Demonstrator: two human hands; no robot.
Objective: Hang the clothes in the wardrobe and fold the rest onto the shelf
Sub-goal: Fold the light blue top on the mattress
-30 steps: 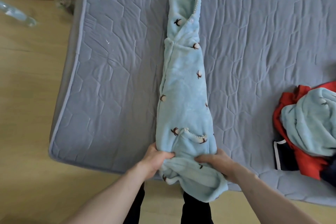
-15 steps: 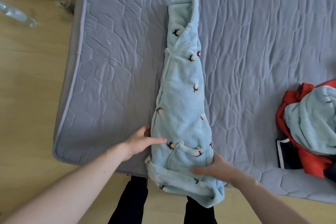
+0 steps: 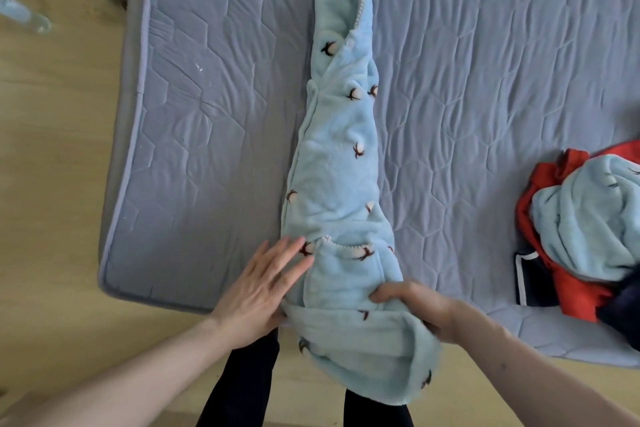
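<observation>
The left hand now lies flat with its fingers straight and spread, pressing the left edge of the robe beside the pocket. A second ago those fingers were curled on the hem; half a second ago they were already opening against the side. The right hand has stayed put, its fingers curled into the lower right of the robe, clamped on a bunch of fleece just above the hem.

So one hand has gone from gripping to smoothing while the other anchors. I judge the lengthwise fold is done and being flattened, and the crosswise folds are yet to come; nothing has reached the shelf.

The robe is pale blue plush fleece, thick and soft, dotted with small brown-and-white motifs and edged with white beaded trim at the collar and pocket. It lies as a long, narrow strip, narrower at the collar, on the bed, with its hem rolled loosely and hanging over the near edge. The bed's cover is grey-blue, quilted in hexagons. Well apart to the right sits a pile of red, dark and matching blue fleece clothes. The floor is light wood.
</observation>
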